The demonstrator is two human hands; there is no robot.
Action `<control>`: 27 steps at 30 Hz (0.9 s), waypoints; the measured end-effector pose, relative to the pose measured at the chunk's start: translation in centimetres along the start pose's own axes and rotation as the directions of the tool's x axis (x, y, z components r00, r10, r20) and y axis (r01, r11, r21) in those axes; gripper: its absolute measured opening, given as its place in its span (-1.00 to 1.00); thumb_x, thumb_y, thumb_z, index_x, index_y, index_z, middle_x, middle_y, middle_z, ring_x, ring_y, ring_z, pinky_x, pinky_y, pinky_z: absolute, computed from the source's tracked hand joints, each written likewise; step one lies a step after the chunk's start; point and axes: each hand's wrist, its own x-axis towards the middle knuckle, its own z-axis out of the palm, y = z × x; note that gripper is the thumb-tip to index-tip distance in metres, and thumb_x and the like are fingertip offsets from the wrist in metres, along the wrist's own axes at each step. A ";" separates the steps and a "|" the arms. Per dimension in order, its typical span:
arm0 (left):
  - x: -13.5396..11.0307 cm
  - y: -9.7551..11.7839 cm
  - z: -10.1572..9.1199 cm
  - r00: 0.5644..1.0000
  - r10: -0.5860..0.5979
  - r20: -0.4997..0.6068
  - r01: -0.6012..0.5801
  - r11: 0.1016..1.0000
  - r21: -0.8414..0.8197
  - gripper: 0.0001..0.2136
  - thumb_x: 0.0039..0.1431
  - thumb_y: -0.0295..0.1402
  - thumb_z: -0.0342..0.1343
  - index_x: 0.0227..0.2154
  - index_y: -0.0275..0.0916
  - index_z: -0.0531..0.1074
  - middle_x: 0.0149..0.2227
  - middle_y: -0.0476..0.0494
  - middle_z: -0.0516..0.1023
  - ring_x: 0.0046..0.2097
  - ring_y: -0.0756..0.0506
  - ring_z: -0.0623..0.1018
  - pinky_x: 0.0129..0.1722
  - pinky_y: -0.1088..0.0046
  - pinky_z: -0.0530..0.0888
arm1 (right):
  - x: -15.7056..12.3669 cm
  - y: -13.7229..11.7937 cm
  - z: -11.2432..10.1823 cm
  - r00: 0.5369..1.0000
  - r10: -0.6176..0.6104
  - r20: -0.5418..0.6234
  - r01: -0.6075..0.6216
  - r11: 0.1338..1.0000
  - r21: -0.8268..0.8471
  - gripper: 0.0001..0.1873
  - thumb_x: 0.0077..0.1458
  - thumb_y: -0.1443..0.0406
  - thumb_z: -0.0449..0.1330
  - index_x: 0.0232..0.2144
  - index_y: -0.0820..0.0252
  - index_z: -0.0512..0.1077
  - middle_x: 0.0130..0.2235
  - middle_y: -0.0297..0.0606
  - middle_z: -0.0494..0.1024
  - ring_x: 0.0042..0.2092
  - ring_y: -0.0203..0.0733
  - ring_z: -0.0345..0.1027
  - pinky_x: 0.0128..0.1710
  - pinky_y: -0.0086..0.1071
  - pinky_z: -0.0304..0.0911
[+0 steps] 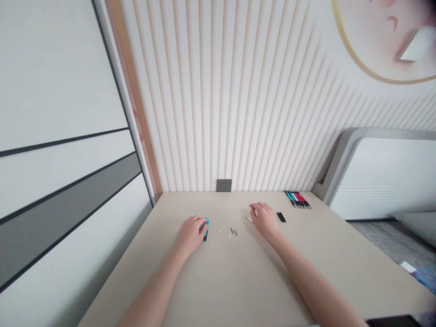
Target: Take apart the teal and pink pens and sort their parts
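Note:
My left hand [192,231] rests on the table with its fingers curled against blue-and-black pen parts [206,230]. Part of them is hidden behind the fingers. Farther right, my right hand [265,217] is low over the table, its thumb and forefinger a little apart. A thin white stick [249,219] shows beside and partly under that hand. Between the hands lie two small dark grey pieces [233,231] and small white tips [229,235], too small to make out exactly. Just right of my right hand are short black cylinders [281,217], lying side by side.
A row of blue, white and red pens with black parts [298,200] lies near the back right of the beige table [218,281]. Behind it stands a ribbed wall with a dark socket [224,185]. A white cabinet [68,190] borders the left, a bed headboard [384,172] the right.

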 end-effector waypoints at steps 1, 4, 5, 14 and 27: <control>0.0 0.0 0.0 1.000 0.004 0.002 -0.004 1.000 0.003 -0.82 0.23 -0.37 0.03 -0.20 -0.20 0.52 -0.19 -0.17 0.56 -0.11 -0.16 0.50 -0.05 0.29 0.37 | -0.5 -1.0 0.3 1.000 -0.010 0.004 0.010 1.000 0.022 -0.73 0.24 0.34 0.00 -0.16 0.14 0.50 -0.18 -0.16 0.56 -0.09 -0.10 0.36 -0.03 -0.29 0.14; -0.1 0.1 0.1 1.000 0.013 -0.002 -0.013 1.000 0.006 -0.83 0.22 -0.34 0.05 -0.21 -0.19 0.52 -0.19 -0.17 0.56 -0.11 -0.17 0.50 -0.06 0.29 0.37 | -2.2 -2.8 1.0 0.995 -0.083 0.047 0.079 0.994 0.076 -0.74 0.23 0.35 0.02 -0.19 0.10 0.51 -0.20 -0.17 0.56 -0.11 -0.09 0.36 -0.06 -0.28 0.16; -0.2 0.1 0.1 1.000 0.015 -0.003 -0.015 1.000 0.009 -0.83 0.21 -0.33 0.07 -0.20 -0.18 0.52 -0.19 -0.17 0.56 -0.11 -0.17 0.50 -0.05 0.29 0.36 | -2.8 -3.2 1.1 0.988 -0.137 0.068 0.130 0.987 0.095 -0.75 0.23 0.36 0.03 -0.19 0.10 0.51 -0.20 -0.18 0.56 -0.11 -0.09 0.36 -0.06 -0.27 0.17; -0.1 -0.2 0.3 1.000 0.000 0.017 0.000 1.000 0.020 -0.81 0.22 -0.34 0.08 -0.15 -0.14 0.53 -0.19 -0.16 0.56 -0.11 -0.16 0.49 -0.07 0.31 0.37 | -3.9 -4.3 0.5 0.917 -0.390 0.079 0.362 0.900 0.245 -0.75 0.30 0.26 0.01 -0.13 0.10 0.48 -0.15 -0.19 0.50 -0.07 -0.14 0.32 -0.03 -0.24 0.20; 0.6 -1.2 1.0 1.000 -0.014 -0.002 0.014 1.000 0.021 -0.80 0.28 -0.39 0.04 -0.15 -0.16 0.54 -0.15 -0.13 0.57 -0.06 -0.13 0.49 0.00 0.32 0.37 | -3.8 -4.0 0.7 0.936 -0.336 0.105 0.304 0.922 0.239 -0.74 0.30 0.26 0.01 -0.16 0.14 0.50 -0.15 -0.20 0.51 -0.06 -0.17 0.31 -0.01 -0.28 0.19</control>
